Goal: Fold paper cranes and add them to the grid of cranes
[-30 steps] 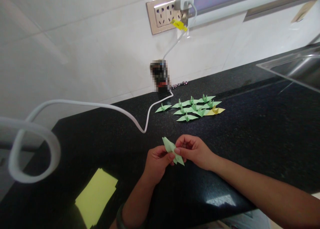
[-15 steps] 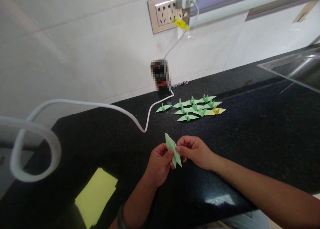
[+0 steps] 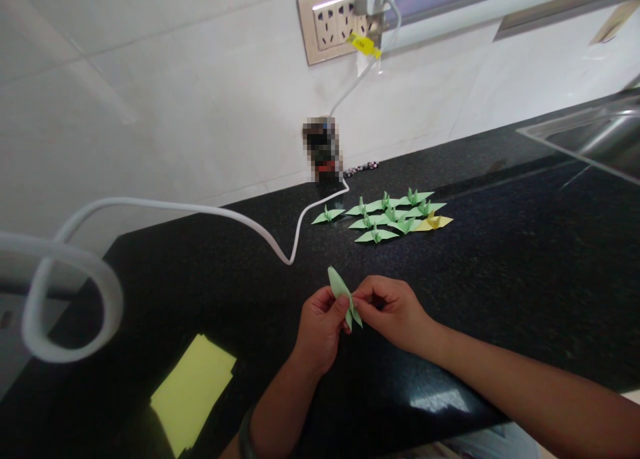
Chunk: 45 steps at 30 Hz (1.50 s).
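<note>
A: How far along was the work?
B: Ten cranes [image 3: 376,236] sat folded on the desk [image 3: 250,299], grouped beyond the hands; nine green, one yellow by count; those looked done.
A: And the green piece [image 3: 339,282]?
B: Raised over the desk's near side, between both hands; narrow, pointed at its ends; part-folded, in my judgement; no head made out.
A: Fingers?
B: Left hand [image 3: 320,322], thumb and fingers closed on its middle; right hand [image 3: 397,312], fingers pinched together at its right edge; nothing else held.
A: What was left?
B: Shaping of that piece, probably; also yellow sheets [image 3: 195,389], lying flat and stacked to the left, seemingly unfolded; number uncertain.
</note>
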{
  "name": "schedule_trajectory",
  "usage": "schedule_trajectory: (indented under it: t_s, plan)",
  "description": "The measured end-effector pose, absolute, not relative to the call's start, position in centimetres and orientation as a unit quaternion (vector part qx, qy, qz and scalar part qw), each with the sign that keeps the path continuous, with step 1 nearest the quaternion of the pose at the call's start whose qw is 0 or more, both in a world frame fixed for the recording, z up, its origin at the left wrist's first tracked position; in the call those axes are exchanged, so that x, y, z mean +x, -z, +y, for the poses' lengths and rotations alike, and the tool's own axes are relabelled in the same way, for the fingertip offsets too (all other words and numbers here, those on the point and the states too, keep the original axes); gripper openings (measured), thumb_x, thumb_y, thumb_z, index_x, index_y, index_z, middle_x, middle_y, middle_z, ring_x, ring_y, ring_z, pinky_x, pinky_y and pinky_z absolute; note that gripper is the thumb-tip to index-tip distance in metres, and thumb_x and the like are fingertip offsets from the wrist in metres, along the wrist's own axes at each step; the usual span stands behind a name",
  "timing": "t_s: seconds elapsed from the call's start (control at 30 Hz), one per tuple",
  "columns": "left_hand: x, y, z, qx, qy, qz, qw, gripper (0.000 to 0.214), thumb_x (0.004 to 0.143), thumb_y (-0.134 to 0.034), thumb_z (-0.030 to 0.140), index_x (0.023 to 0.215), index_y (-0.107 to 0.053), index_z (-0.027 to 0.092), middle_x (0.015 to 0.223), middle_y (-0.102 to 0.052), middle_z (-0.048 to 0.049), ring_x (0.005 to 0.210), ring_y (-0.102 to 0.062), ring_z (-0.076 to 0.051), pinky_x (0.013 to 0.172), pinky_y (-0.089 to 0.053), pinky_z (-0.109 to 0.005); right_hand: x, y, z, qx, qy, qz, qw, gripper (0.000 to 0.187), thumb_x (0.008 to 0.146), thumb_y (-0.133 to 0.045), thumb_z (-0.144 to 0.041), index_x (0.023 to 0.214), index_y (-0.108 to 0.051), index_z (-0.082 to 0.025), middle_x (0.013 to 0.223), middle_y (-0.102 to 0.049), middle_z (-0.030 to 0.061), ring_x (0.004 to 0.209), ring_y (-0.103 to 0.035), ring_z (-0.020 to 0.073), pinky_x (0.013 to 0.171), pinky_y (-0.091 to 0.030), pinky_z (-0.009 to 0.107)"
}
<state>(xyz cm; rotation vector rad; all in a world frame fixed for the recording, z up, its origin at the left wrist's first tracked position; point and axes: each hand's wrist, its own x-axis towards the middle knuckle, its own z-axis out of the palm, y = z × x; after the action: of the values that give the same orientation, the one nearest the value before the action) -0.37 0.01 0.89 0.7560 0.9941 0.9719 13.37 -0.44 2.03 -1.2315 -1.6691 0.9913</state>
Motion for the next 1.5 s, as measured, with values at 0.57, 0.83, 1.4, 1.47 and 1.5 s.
schedule_trajectory:
  t_s: [0.57, 0.83, 1.4, 1.47, 1.5]
  plan:
    - [-1.1, -1.1, 0.3, 0.455, -0.383, 0.51, 0.621, 0.022, 0.066, -0.061, 0.033, 0.068, -0.059, 0.012, 0.049, -0.053, 0.0023, 0.042, -0.042, -0.006, 0.041, -0.032, -0.018, 13.4, -1.1, 0.8, -0.422, -0.643, -0.48, 0.422, 0.023, 0.069, -0.059, -0.036, 0.065, -0.054, -0.013, 0.055, -0.052, -0.0022, 0.046, -0.044, 0.0055, 0.044, -0.035, 0.019]
    - [-1.1, -1.2, 0.4, 0.456, -0.367, 0.493, 0.644, 0.024, 0.07, -0.055, 0.035, 0.063, -0.055, 0.012, 0.048, -0.05, 0.0018, 0.043, -0.042, -0.007, 0.044, -0.032, -0.019, 13.5, -0.9, 1.2, -0.441, -0.652, -0.455, 0.417, 0.027, 0.067, -0.059, -0.039, 0.064, -0.05, -0.013, 0.052, -0.051, -0.0036, 0.042, -0.042, 0.0044, 0.04, -0.033, 0.017]
    - [-0.7, -1.4, 0.3, 0.38, -0.399, 0.472, 0.688, 0.026, 0.065, -0.061, 0.033, 0.077, -0.062, 0.011, 0.058, -0.058, -0.0014, 0.05, -0.05, -0.009, 0.048, -0.037, -0.021, 13.2, -0.2, 1.2, -0.478, -0.642, -0.496, 0.336, 0.032, 0.072, -0.051, -0.043, 0.059, -0.046, -0.015, 0.045, -0.041, -0.007, 0.033, -0.035, 0.003, 0.032, -0.028, 0.015]
    - [-0.8, -1.4, 0.4, 0.348, -0.418, 0.459, 0.702, 0.022, 0.066, -0.061, 0.032, 0.071, -0.061, 0.01, 0.056, -0.057, -0.0013, 0.049, -0.049, -0.009, 0.049, -0.038, -0.022, 13.1, -0.3, 1.2, -0.471, -0.647, -0.492, 0.343, 0.034, 0.074, -0.047, -0.045, 0.058, -0.046, -0.015, 0.046, -0.042, -0.0063, 0.034, -0.036, 0.0032, 0.033, -0.03, 0.015]
    - [-0.8, -1.4, 0.4, 0.328, -0.429, 0.452, 0.71, 0.021, 0.066, -0.061, 0.031, 0.071, -0.061, 0.01, 0.056, -0.057, -0.0012, 0.049, -0.049, -0.009, 0.05, -0.038, -0.022, 13.1, -0.4, 1.1, -0.464, -0.648, -0.492, 0.349, 0.034, 0.075, -0.046, -0.045, 0.059, -0.047, -0.015, 0.047, -0.043, -0.0058, 0.035, -0.037, 0.0033, 0.034, -0.031, 0.016]
